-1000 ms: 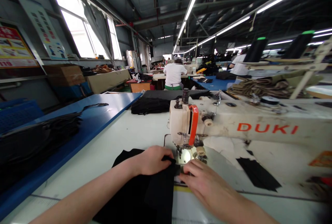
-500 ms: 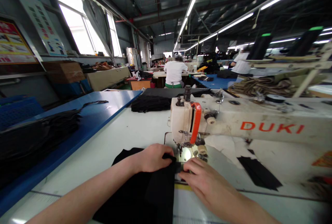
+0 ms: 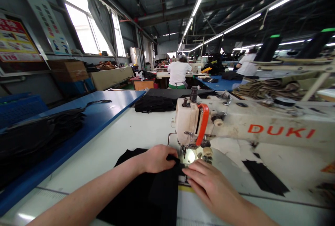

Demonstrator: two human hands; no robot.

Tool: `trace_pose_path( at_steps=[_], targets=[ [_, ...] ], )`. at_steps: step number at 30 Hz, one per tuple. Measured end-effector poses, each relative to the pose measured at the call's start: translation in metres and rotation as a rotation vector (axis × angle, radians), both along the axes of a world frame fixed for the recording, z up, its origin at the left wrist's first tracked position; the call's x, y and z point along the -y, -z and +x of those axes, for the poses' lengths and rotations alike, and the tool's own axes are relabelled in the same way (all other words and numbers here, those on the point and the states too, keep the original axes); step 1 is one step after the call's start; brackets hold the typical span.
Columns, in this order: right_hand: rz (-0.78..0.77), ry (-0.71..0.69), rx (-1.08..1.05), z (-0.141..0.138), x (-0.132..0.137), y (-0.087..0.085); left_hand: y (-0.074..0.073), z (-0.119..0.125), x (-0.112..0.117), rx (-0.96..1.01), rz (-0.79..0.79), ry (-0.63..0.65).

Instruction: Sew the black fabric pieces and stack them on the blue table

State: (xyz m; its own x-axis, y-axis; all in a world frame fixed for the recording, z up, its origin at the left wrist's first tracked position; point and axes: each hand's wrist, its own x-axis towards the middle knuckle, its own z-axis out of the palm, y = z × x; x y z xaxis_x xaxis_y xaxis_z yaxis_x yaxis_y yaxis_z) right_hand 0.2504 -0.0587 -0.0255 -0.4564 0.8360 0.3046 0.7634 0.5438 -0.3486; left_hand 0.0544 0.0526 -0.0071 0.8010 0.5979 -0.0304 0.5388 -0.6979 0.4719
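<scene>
A black fabric piece (image 3: pixel 154 194) lies flat on the pale sewing table, its top right corner just in front of the sewing machine (image 3: pixel 192 121). My left hand (image 3: pixel 158 158) pinches the fabric's upper edge, with a small fold of cloth showing between thumb and fingers. Close by on the right, my right hand (image 3: pixel 205 177) has its fingers pressed together on a narrow black tab at the fabric's edge. The machine's lamp lights the needle plate (image 3: pixel 190 156) just beyond both hands. Exactly how the fingertips of my right hand grip the tab is partly hidden.
Small black cloth pieces (image 3: pixel 265 177) lie under the machine arm at right. Stacked black fabric (image 3: pixel 155 100) sits behind the machine. On the left, a blue table (image 3: pixel 112 112) carries a dark fabric pile (image 3: pixel 44 132). A person in a white top (image 3: pixel 179 72) sits farther back.
The view has shifted slightly, so the scene sits a little farther right. Both hands stay at the fabric's corner, and the right fingertips lie closer over the tab.
</scene>
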Motion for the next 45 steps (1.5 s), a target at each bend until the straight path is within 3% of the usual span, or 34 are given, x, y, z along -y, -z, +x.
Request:
trace_pose_path(
  at_steps=[13, 20, 24, 26, 32, 45],
  targets=[
    [-0.047, 0.011, 0.089, -0.007, 0.000, 0.003, 0.001, 0.000, 0.002, 0.000, 0.029, 0.010],
    [-0.032, -0.005, 0.096, -0.008, 0.001, -0.001, 0.010, -0.007, 0.016, 0.086, 0.476, -0.012],
    [-0.016, 0.002, 0.097, -0.008, 0.001, -0.002, 0.013, -0.014, 0.027, 0.058, 0.655, 0.220],
    [-0.006, 0.008, 0.101, -0.009, 0.001, -0.002, 0.013, -0.019, 0.036, 0.042, 0.611, 0.280],
    [0.049, 0.020, 0.106, -0.009, -0.002, 0.000, 0.009, -0.031, 0.060, 0.083, 0.377, 0.137],
    [0.097, 0.151, 0.181, 0.004, -0.017, 0.002, 0.015, -0.006, 0.035, 0.097, 0.357, 0.113]
  ],
)
